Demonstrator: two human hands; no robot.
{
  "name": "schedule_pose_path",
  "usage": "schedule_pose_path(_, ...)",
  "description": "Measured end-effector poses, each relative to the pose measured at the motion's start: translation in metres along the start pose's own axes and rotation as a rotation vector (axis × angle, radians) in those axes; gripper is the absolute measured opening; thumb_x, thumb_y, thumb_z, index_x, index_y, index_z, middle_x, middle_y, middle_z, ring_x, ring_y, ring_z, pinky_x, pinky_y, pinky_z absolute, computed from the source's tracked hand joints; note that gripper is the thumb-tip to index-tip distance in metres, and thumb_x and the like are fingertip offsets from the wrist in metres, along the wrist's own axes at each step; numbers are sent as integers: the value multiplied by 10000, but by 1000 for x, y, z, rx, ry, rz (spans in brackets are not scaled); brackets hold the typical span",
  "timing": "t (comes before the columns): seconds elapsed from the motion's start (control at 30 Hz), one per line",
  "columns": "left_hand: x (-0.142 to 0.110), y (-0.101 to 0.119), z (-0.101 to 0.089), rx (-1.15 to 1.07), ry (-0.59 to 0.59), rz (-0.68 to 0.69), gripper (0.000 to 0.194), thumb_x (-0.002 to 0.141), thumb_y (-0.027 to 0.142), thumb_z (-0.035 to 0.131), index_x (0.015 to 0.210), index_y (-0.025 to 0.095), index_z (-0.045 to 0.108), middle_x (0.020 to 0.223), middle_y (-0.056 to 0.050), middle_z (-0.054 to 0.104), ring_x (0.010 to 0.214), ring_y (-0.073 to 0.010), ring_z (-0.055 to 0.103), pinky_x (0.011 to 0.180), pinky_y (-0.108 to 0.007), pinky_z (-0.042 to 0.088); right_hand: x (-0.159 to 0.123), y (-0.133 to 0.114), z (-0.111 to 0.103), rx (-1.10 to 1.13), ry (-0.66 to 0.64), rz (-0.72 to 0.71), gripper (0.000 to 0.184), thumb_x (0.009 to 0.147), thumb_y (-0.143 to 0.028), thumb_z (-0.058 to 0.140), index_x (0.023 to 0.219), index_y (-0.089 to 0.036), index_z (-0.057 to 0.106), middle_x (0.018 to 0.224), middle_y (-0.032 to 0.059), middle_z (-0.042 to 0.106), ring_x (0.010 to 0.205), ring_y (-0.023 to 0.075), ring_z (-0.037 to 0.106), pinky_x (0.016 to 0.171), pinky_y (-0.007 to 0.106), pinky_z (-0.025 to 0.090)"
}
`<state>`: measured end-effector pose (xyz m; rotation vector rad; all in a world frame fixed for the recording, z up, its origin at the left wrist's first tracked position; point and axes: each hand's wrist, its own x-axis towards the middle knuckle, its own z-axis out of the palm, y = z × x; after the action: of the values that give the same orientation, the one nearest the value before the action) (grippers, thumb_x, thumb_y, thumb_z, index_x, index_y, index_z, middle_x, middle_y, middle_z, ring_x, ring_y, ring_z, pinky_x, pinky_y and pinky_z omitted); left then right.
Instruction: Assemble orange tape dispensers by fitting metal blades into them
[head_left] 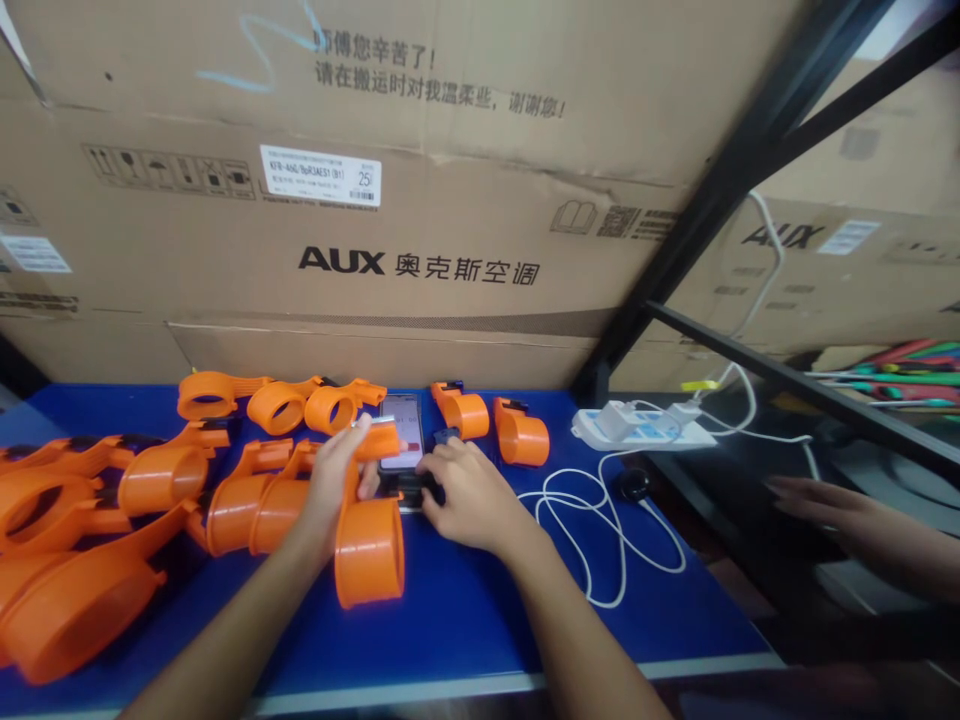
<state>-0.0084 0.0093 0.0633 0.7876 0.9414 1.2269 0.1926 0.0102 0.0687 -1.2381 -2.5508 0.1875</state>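
My left hand is closed round an orange plastic ring-shaped part, gripping its handle end above the blue table. My right hand rests beside it, fingers curled on a small black piece at the lower edge of a phone lying flat with its screen lit. The two hands almost touch over the phone.
Several more orange ring parts lie across the left and back of the table. A white power strip with chargers and a coiled white cable sits right. Large cardboard boxes stand behind. Another person's hand reaches in at the right.
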Motion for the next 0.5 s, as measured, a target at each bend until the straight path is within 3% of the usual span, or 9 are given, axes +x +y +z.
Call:
schedule_pose_path(0.13,3,-7,-2,32,-1,33,523,847,643,674,610,181,612,352,35,411,335,-92,378,389,-235,267,-1,0,-4,41,43,10,150,849,-211,663,987,-171,708,912,85,674,898,250,568,816,375,413)
schedule_pose_path(0.33,-2,-14,2,149,-22,73,638,888,673,593,472,214,442,351,28,367,316,-71,303,382,-251,200,3,-5,-3,451,397,79,222,1018,-298,546,1174,-213,678,940,49,705,875,209,627,825,356,482)
schedule_pose_path(0.5,-5,-19,7,221,-106,83,537,863,642,661,591,207,503,377,49,392,323,-67,296,383,-242,175,7,-11,5,590,407,84,201,992,-360,629,1125,-242,724,940,44,711,860,208,639,770,339,503)
